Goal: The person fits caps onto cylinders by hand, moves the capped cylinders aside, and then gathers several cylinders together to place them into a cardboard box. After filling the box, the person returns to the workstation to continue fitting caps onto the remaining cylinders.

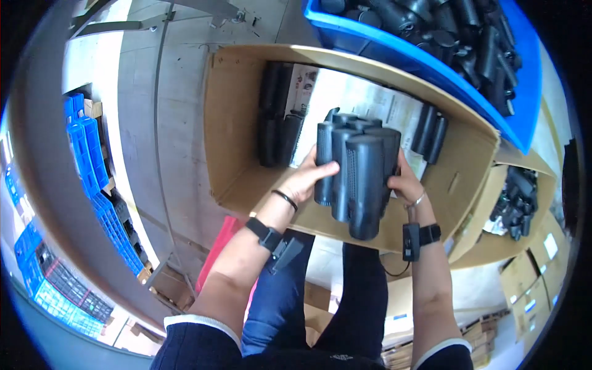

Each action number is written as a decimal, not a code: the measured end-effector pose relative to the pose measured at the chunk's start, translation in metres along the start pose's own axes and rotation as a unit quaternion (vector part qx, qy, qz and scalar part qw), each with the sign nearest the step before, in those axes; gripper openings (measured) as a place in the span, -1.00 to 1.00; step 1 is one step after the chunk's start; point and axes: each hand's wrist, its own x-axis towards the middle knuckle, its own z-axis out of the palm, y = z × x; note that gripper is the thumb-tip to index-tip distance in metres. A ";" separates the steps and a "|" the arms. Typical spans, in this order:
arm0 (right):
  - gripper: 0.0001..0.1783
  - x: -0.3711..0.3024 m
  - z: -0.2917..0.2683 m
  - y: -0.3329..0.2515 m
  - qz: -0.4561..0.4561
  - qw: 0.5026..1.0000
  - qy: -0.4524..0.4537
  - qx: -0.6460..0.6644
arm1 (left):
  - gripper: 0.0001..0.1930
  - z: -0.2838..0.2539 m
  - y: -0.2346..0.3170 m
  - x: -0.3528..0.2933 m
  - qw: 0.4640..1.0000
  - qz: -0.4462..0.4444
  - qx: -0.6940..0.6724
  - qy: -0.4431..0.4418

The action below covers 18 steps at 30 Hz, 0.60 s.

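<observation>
Between my two hands I hold a bundle of several black plastic cylinders [365,179], with small perforations down their sides. My left hand [310,177] presses the bundle's left side, thumb forward, and my right hand [407,182] clasps its right side. The bundle is above a large open cardboard box [237,117]. Inside the box, more black cylinders stand along the left end [269,132] and others lean at the right end [430,132]. White printed sheets [354,92] cover part of the box's inside; the bundle hides some of them.
Behind the box, a blue bin [425,65] is heaped with loose black cylinders. To the right stands a smaller cardboard box [493,237] with black parts. Blue crates [86,154] are stacked at the left, past a grey beam [80,203]. A metal frame [129,26] crosses the upper left.
</observation>
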 end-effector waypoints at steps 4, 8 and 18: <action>0.25 -0.094 0.030 -0.039 0.015 0.999 0.035 -0.019 | -0.09 0.064 -0.012 -0.072 0.999 -0.012 -0.044 -0.022; 0.26 -0.180 0.091 -0.092 0.024 0.998 0.050 -0.026 | -0.08 0.117 -0.004 -0.156 0.999 0.015 -0.018 -0.035; 0.33 -0.302 0.294 -0.204 0.023 0.989 -0.062 -0.135 | -0.12 0.193 0.085 -0.397 0.988 0.120 -0.091 -0.022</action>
